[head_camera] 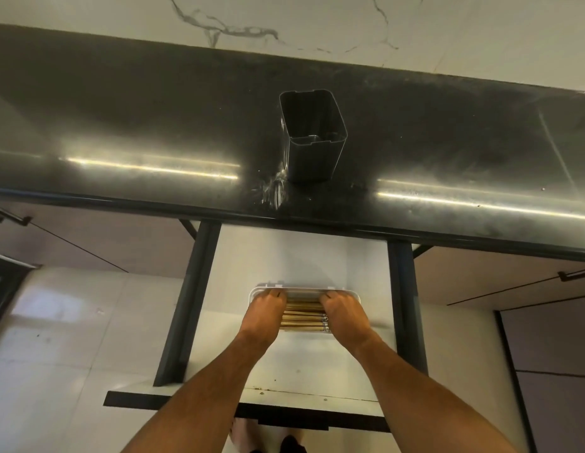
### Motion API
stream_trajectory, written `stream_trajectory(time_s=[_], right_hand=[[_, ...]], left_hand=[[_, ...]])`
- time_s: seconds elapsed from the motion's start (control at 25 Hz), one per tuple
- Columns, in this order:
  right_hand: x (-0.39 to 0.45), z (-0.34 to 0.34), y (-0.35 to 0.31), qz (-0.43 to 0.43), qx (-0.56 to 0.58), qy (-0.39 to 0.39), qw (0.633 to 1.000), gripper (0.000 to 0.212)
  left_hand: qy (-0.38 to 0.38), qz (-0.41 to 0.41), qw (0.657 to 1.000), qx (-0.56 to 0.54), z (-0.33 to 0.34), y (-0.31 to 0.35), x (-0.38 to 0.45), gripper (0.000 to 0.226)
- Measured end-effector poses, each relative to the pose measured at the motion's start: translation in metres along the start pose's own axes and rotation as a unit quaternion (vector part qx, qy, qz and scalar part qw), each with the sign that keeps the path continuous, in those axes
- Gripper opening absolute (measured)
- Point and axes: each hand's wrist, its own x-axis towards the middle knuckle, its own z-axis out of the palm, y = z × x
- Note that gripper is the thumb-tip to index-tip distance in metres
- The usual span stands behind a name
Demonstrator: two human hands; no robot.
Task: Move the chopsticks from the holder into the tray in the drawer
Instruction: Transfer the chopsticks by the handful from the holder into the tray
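A dark square holder (312,135) stands on the black countertop and nothing shows inside it. Below, the drawer (284,256) is pulled out. A white tray (353,294) lies in it with several wooden chopsticks (302,317) lying crosswise. My left hand (266,310) covers the left ends of the chopsticks, fingers curled down over them at the tray's far rim. My right hand (341,310) does the same over the right ends. Both hands hide the tray's sides.
The black countertop (153,125) runs across the view, with a marble wall behind it. Dark drawer rails (189,305) flank the white drawer floor. Closed cabinet fronts with bar handles lie left and right. Pale floor tiles show below.
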Motion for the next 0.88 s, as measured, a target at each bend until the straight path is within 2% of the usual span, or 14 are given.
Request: stream_trajectory(time_s=[0.08,0.16,0.24,0.28,0.32,0.4,0.52,0.68,0.88], right_hand=[[-0.005,-0.002,0.0,0.016,0.055,0.052,0.997,0.021],[-0.012,-0.003,0.001,0.038,0.125,0.159,0.979,0.016],[-0.017,-0.006,0.001,0.112,0.197,0.25,0.941,0.012],[-0.017,-0.006,0.002,0.178,0.249,0.268,0.913,0.017],[-0.016,-0.007,0.002,0.253,0.308,0.264,0.878,0.024],[-0.014,-0.005,0.005,0.365,0.415,0.208,0.807,0.036],[-0.014,0.005,0.007,0.408,0.509,0.16,0.741,0.036],[-0.018,0.016,0.007,0.441,0.513,0.16,0.719,0.033],[-0.018,0.021,0.009,0.46,0.491,0.152,0.724,0.028]], left_hand=[[0.026,0.003,1.0,0.006,-0.002,-0.003,-0.005,0.046],[0.085,0.009,0.996,-0.032,-0.003,-0.003,-0.013,0.06],[0.15,-0.05,0.972,-0.172,-0.014,0.004,-0.02,0.047],[0.173,-0.115,0.949,-0.238,-0.017,0.005,-0.021,0.041],[0.186,-0.186,0.924,-0.279,-0.019,0.006,-0.02,0.04],[0.189,-0.295,0.875,-0.333,-0.015,0.004,-0.017,0.047],[0.184,-0.348,0.823,-0.409,-0.008,0.004,-0.017,0.038],[0.189,-0.351,0.806,-0.438,-0.003,0.0,-0.018,0.028],[0.179,-0.34,0.802,-0.457,-0.003,-0.009,-0.018,0.025]])
